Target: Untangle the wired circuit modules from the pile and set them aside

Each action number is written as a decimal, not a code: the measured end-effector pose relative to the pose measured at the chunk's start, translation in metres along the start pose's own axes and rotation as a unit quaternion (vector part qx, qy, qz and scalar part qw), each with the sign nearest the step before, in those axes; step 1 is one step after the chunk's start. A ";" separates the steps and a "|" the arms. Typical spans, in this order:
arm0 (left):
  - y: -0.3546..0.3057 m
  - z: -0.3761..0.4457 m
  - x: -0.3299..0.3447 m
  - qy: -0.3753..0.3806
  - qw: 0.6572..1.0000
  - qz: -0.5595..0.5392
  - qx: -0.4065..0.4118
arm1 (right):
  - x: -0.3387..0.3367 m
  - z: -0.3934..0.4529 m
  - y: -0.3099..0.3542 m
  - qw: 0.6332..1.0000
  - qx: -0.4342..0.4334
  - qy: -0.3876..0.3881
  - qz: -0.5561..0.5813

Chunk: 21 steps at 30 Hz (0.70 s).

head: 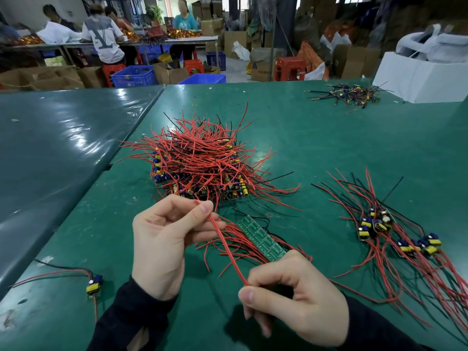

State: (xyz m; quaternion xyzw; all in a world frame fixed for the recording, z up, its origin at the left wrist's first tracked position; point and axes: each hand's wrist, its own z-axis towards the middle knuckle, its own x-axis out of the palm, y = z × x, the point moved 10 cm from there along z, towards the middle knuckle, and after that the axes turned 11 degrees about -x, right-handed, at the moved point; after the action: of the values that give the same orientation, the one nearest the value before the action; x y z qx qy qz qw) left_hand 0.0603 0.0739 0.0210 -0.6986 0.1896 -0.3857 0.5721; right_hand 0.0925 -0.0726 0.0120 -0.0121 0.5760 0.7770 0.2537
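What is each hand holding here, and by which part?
Both hands hold one red wire: the left hand pinches its upper end, the right hand pinches its lower end. The green circuit board strip lies behind, its near end hidden by the right hand.

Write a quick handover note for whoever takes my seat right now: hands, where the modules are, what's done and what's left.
Left hand: pinches the upper end of a red wire.
Right hand: pinches that wire's lower end and holds the green board strip, which trails more red wires.
Tangled pile: middle of the green table, still large.
Done: a group of separated modules lies to the right; a single module lies near left.
Left: free the held strip, set it aside, then work through the pile.
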 end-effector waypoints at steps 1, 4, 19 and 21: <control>-0.003 -0.002 -0.001 -0.009 1.000 0.013 0.025 | 0.000 0.000 0.002 1.000 -0.010 -0.001 -0.027; -0.007 -0.007 -0.002 -0.039 0.995 0.033 0.081 | -0.001 0.001 0.006 0.995 -0.029 -0.002 -0.091; -0.026 -0.018 -0.002 -0.089 0.956 0.175 0.218 | -0.004 -0.002 -0.002 1.000 0.009 -0.025 -0.013; -0.021 -0.012 -0.005 -0.076 0.974 0.121 0.173 | -0.005 -0.002 -0.005 0.999 0.021 -0.033 0.010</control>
State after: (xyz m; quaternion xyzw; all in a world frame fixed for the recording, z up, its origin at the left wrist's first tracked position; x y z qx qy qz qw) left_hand 0.0444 0.0749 0.0401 -0.5882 0.1591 -0.2859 0.7396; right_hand 0.0983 -0.0754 0.0084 0.0247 0.5836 0.7671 0.2652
